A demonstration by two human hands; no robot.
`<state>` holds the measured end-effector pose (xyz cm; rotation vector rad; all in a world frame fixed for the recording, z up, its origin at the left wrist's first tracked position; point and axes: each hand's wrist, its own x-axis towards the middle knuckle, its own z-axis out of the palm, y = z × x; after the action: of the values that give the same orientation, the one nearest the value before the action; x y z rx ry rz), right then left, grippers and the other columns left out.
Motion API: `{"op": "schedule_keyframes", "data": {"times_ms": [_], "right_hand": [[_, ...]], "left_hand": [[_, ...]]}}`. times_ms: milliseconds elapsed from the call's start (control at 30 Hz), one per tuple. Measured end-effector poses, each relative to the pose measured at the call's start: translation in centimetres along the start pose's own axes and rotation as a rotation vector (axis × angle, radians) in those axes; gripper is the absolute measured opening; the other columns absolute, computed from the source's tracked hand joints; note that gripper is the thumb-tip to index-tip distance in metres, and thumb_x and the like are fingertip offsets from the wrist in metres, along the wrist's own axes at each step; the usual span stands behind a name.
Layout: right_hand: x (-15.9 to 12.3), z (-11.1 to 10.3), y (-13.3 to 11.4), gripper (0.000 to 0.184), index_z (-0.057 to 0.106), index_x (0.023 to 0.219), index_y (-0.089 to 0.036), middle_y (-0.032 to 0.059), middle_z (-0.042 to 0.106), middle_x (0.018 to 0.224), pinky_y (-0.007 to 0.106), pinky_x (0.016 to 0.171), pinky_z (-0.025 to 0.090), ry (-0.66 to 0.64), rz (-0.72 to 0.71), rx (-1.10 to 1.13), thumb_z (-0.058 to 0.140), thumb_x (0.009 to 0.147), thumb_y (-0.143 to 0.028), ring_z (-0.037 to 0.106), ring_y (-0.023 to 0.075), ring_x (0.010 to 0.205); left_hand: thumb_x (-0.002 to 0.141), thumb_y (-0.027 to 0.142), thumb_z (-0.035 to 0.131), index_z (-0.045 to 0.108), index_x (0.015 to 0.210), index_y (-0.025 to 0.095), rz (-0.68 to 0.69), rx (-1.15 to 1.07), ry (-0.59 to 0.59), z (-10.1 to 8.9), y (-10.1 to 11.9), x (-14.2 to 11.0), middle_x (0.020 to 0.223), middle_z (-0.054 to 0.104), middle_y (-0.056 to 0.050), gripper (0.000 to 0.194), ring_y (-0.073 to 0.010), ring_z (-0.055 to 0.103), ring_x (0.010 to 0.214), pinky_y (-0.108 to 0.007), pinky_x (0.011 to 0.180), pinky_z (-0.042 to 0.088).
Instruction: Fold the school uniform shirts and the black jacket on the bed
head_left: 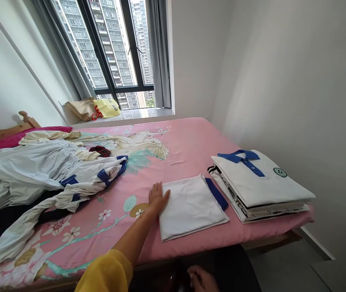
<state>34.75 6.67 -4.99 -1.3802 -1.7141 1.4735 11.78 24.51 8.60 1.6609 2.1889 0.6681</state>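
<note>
A white shirt (193,207) with a blue collar lies folded into a rectangle near the front edge of the bed. My left hand (157,198) rests on the bed against the shirt's left edge, fingers stretched out and thumb toward the cloth. Below the bed's edge, at the bottom of the view, is my right hand (202,279), its fingers curled in; whether anything is inside them is hidden. Just right of the folded shirt stands a stack of folded clothes (264,182), topped by a white polo shirt with a blue collar and a round green badge.
A loose heap of white clothes (39,166) with blue trim covers the left of the pink flowered bedsheet (188,142). Paper and yellow bags (107,107) sit on the windowsill. A wall (282,93) runs along the right, with floor (285,259) below the bed edge.
</note>
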Motion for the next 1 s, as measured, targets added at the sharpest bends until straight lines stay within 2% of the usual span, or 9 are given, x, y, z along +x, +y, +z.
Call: {"op": "schedule_keyframes", "data": {"times_ms": [100,167,333,533,633,733,833,933,1000], "right_hand": [[-0.8,-0.4,-2.0,0.045,0.065,0.087,-0.018,0.0022,0.057,0.059,0.024,0.054,0.04,0.09,-0.063,0.041,0.039,0.083,-0.055,0.054,0.016,0.056],[-1.3,-0.9,-3.4,0.045,0.066,0.088,-0.018,0.0019,0.057,0.06,0.024,0.055,0.041,0.154,-0.094,0.066,0.041,0.084,-0.055,0.054,0.0157,0.056],[-1.8,-2.6,-7.3,0.032,0.065,0.095,-0.02,0.0029,0.062,0.072,0.022,0.06,0.047,0.301,-0.236,0.055,0.046,0.087,-0.045,0.058,0.0144,0.063],[0.0,-4.2,-13.3,0.022,0.059,0.104,-0.023,0.0055,0.063,0.1,0.032,0.089,0.046,0.317,-0.559,-0.163,0.042,0.091,-0.028,0.058,0.0174,0.097],[1.9,-3.3,-15.5,0.033,0.05,0.123,-0.023,0.0065,0.053,0.127,0.046,0.108,0.026,0.2,-0.648,-0.431,0.04,0.091,-0.027,0.041,0.0213,0.125],[3.1,-1.5,-15.9,0.052,0.033,0.139,-0.017,0.009,0.032,0.145,0.053,0.112,0.011,0.056,-0.598,-0.664,0.043,0.09,-0.029,0.02,0.0259,0.137],[2.2,0.4,-15.2,0.06,0.033,0.139,-0.016,0.0112,0.03,0.146,0.053,0.111,0.012,-0.121,-0.568,-0.711,0.051,0.085,-0.034,0.022,0.0289,0.136],[0.0,1.1,-14.7,0.033,0.058,0.116,-0.024,0.0048,0.057,0.123,0.043,0.108,0.026,-0.27,-0.624,-0.581,0.053,0.084,-0.031,0.049,0.0225,0.117],[-0.7,0.6,-15.2,0.02,0.065,0.095,-0.024,0.0011,0.067,0.096,0.033,0.093,0.04,-0.241,-0.587,-0.471,0.047,0.088,-0.027,0.06,0.0158,0.091]], "left_hand": [[0.085,0.039,0.044,0.035,0.134,0.01,-0.067,-0.186,0.07,-0.6,-1.4,-3.4,0.14,0.04,-0.018,0.058,-0.0249,0.037,0.129,-0.038,0.106,0.028],[0.082,0.038,0.05,0.04,0.128,0.013,-0.157,-0.489,0.036,-0.8,-2.1,-6.8,0.129,0.053,-0.016,0.053,-0.0237,0.05,0.118,-0.036,0.098,0.039],[0.077,0.043,0.06,0.052,0.113,0.016,-0.543,-1.156,-0.348,-1.4,-2.6,-13.3,0.108,0.065,-0.014,0.046,-0.0216,0.064,0.091,-0.032,0.074,0.051],[0.079,0.036,0.058,0.059,0.102,0.011,-0.667,-1.325,-0.424,-1.9,-1.5,-11.5,0.097,0.068,-0.017,0.034,-0.021,0.067,0.08,-0.032,0.073,0.053],[0.08,0.035,0.058,0.059,0.102,0.012,-0.601,-1.362,-0.345,-1.7,-1.1,-10.5,0.099,0.068,-0.015,0.032,-0.021,0.067,0.082,-0.031,0.074,0.053],[0.082,0.032,0.055,0.058,0.102,0.014,-0.55,-1.442,-0.234,-1.7,-1.7,-11.0,0.103,0.067,-0.014,0.028,-0.02,0.066,0.088,-0.031,0.079,0.052],[0.085,0.03,0.05,0.054,0.104,0.013,-0.632,-1.509,-0.159,-2.1,-3.1,-12.1,0.113,0.062,-0.017,0.026,-0.019,0.065,0.093,-0.03,0.083,0.05],[0.086,0.033,0.047,0.051,0.106,0.013,-0.701,-1.515,-0.208,-2.6,-4.3,-12.6,0.125,0.054,-0.018,0.029,-0.0181,0.063,0.099,-0.03,0.085,0.049],[0.086,0.034,0.046,0.051,0.106,0.014,-0.686,-1.461,-0.263,-2.6,-4.7,-12.5,0.126,0.054,-0.017,0.029,-0.0171,0.063,0.098,-0.029,0.084,0.049]]}}
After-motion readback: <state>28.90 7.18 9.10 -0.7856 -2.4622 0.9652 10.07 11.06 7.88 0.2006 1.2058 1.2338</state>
